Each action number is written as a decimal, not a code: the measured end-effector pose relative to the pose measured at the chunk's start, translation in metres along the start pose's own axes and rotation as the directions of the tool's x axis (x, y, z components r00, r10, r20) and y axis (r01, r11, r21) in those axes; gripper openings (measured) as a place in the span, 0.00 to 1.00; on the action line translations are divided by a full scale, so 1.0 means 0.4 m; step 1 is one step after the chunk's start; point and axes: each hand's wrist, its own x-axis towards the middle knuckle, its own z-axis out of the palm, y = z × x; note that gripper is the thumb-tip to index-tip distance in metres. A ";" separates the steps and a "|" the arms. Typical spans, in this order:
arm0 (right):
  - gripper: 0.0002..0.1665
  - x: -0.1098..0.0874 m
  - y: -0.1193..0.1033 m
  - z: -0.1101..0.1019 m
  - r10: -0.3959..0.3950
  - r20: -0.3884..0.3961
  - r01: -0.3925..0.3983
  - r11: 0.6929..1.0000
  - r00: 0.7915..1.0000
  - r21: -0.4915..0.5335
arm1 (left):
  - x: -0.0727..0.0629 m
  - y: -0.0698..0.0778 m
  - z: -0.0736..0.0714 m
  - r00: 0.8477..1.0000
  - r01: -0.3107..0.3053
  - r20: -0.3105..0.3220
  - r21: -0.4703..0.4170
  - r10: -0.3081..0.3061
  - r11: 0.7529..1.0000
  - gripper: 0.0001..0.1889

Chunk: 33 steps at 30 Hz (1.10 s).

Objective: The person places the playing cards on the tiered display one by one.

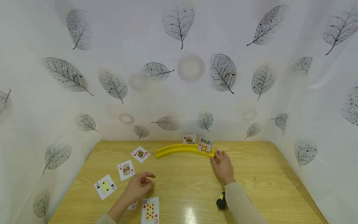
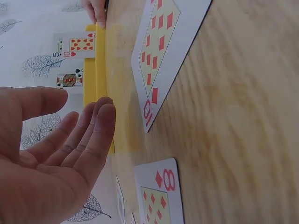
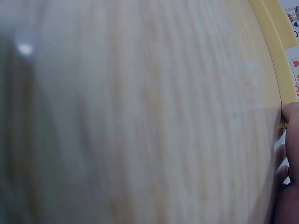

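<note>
My right hand (image 1: 222, 166) grips the right end of a curved yellow card holder (image 1: 179, 147), thumb on its near side. In the holder stand a ten of hearts (image 1: 204, 147), a black five (image 1: 205, 139) partly hidden behind it, and a black jack (image 1: 189, 139). My left hand (image 1: 139, 185) hovers over the table's left part, fingers loosely bent and holding nothing, as the left wrist view (image 2: 56, 154) confirms. Close to it lie a ten of diamonds (image 1: 150, 210) and an eight of diamonds (image 2: 156, 196), mostly covered by that hand in the head view.
Face up on the wooden table (image 1: 184, 183) at the left lie a two of spades (image 1: 105, 187), a jack of diamonds (image 1: 126, 170) and a jack of hearts (image 1: 140, 154). A small black object (image 1: 221, 201) is by the right sleeve. Leaf-patterned curtains (image 1: 179, 99) enclose the table.
</note>
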 end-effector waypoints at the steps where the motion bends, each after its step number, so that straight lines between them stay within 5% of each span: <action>1: 0.31 -0.001 0.000 0.000 0.000 -0.002 0.000 1.000 1.000 0.005 | -0.007 -0.002 -0.002 1.000 0.007 -0.002 -0.004 -0.007 1.000 0.16; 11: 0.32 0.004 0.008 0.007 -0.010 -0.008 0.010 1.000 1.000 0.000 | -0.082 -0.020 -0.032 0.996 0.075 0.051 -0.092 -0.071 0.993 0.20; 18: 0.32 0.001 0.005 0.003 0.001 0.006 -0.001 1.000 1.000 0.001 | -0.123 -0.040 -0.029 0.988 0.115 0.113 -0.068 -0.107 0.991 0.22; 33: 0.32 0.000 0.001 -0.002 0.016 0.028 -0.016 1.000 0.999 -0.001 | -0.152 -0.072 -0.014 0.973 0.184 0.153 -0.049 -0.174 0.982 0.28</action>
